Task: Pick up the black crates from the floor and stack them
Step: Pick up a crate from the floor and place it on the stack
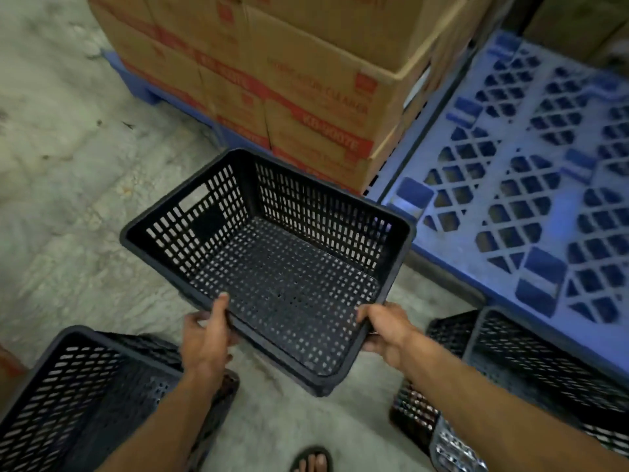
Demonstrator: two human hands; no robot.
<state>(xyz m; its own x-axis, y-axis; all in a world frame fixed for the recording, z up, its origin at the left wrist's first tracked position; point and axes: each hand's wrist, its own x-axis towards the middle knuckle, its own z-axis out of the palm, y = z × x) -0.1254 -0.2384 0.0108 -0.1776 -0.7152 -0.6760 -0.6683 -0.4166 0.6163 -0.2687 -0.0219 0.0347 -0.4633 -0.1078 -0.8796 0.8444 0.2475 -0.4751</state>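
Observation:
An empty black perforated crate (272, 260) hangs in the air in the middle of the view, tilted with its far end higher. My left hand (206, 338) grips its near rim at the left corner. My right hand (384, 332) grips the same rim at the right corner. A second black crate (78, 400) stands on the floor at the lower left, beside my left forearm. Another black crate (544, 366) sits at the lower right, partly behind my right forearm, against the blue pallet.
Stacked cardboard boxes (306, 80) with red tape rest on a blue pallet (143, 86) behind the held crate. A bare blue plastic pallet (531, 185) lies to the right. Grey concrete floor (61, 185) spreads to the left. My sandalled foot (311, 459) shows at the bottom.

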